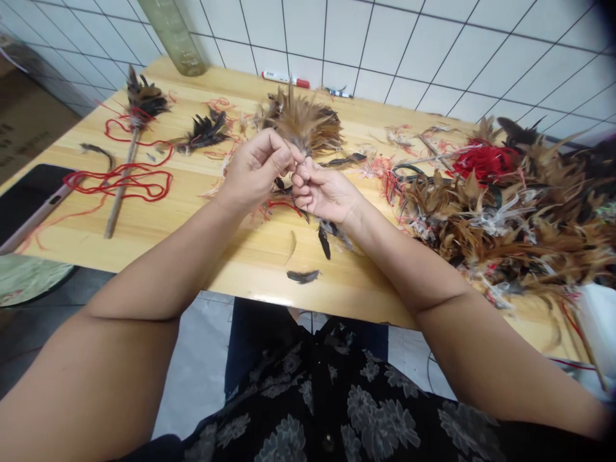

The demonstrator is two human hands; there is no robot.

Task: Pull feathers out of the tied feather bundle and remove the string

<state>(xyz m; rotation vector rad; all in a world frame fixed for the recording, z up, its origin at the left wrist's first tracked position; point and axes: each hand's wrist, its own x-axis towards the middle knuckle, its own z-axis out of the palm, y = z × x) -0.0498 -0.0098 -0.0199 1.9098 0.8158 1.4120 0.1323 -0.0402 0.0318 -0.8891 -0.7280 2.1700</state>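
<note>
My left hand [257, 165] and my right hand [328, 189] meet over the middle of the table, their fingertips close together. A bundle of brown feathers [301, 122] fans out beyond them, its narrow base running down to the fingertips. My right hand is closed, thumb and finger pinched at that base. The left thumb and forefinger are pinched too; what lies between them is too small to make out. Below the hands lie loose dark feathers [324, 240] and a bit of red string [283, 205].
At left, a stick with feathers on its end [126, 176] lies among red cord [156, 183], beside a phone [29, 199]. A large feather heap [505, 218] covers the right side, with red yarn [486, 160]. Markers [286, 79] and a greenish bottle [176, 38] are by the tiled wall.
</note>
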